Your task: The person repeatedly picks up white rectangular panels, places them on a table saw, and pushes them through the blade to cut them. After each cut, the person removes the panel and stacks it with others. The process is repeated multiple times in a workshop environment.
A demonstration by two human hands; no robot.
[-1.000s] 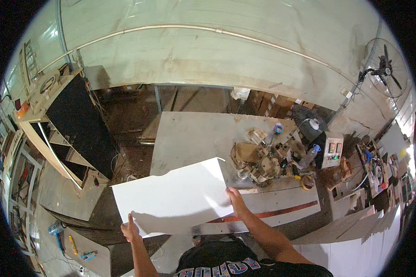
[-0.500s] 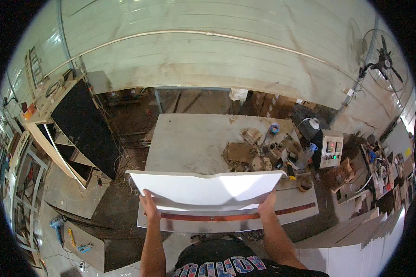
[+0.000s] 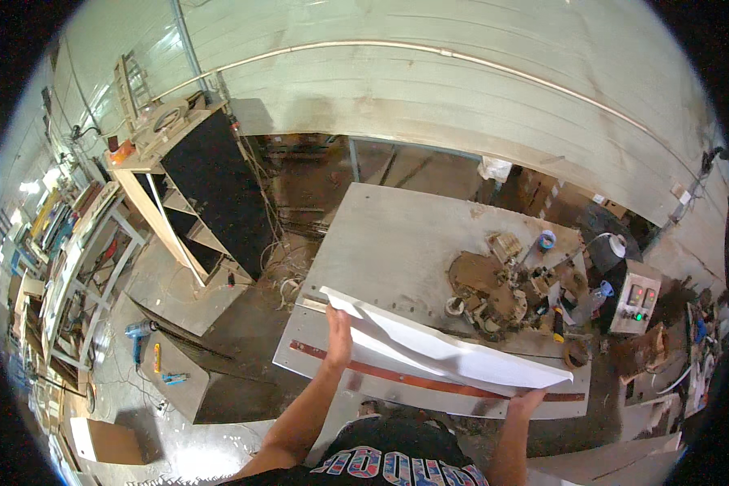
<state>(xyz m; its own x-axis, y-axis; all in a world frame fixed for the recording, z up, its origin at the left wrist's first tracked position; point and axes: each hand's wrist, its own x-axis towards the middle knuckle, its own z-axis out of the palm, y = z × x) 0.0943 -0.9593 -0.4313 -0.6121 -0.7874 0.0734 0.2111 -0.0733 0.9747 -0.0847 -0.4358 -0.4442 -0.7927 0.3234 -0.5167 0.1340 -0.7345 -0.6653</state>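
Observation:
A long white sheet (image 3: 449, 348), curved and seen nearly edge-on, slants down to the right over the front of the grey worktable (image 3: 389, 243). My left hand (image 3: 339, 336) is closed on its left end, thumb up along the edge. At the sheet's right end, my right hand (image 3: 527, 400) grips the lower corner; its fingers are partly hidden under the sheet. A reddish-brown strip (image 3: 413, 381) runs along the table's front, just below the sheet.
A dusty pile of tools and parts (image 3: 490, 292) covers the table's right side. Beyond it stands a control box (image 3: 636, 298) with lit displays. On the left are a black-sided cabinet (image 3: 219, 194) and a heat gun (image 3: 138, 340) on a low board (image 3: 178, 368).
My view has turned to the left, so the table appears rotated. The sheet has tilted flatter, showing less of its white face. Both hands keep hold of its ends.

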